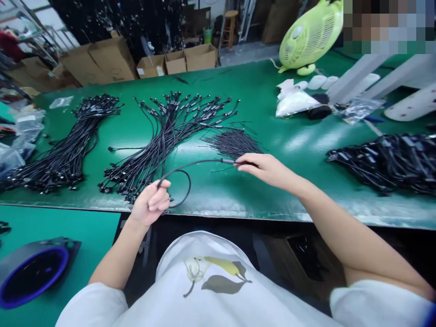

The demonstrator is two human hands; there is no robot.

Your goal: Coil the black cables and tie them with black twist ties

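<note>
My left hand [150, 204] grips a thin black cable [190, 162] near the table's front edge, and a loop of it hangs below that hand. My right hand [265, 170] pinches the cable's grey-tipped connector end [227, 161] between fingers and thumb, close to a small tuft of thin black wires [233, 143]. Beside my left hand lies a fanned bundle of black connector cables [166, 136], its lower ends almost under my fingers. A second bundle [64, 145] lies further left, and a dense heap of black cables [391, 163] lies to the right.
The cables lie on a green table mat [259, 91]. At the far right are a white bag [293, 102], a clear plastic bag [359, 109] and a lime-green fan [309, 36]. Cardboard boxes [112, 59] stand behind the table. A blue-rimmed dark round object [34, 272] sits on a lower green surface.
</note>
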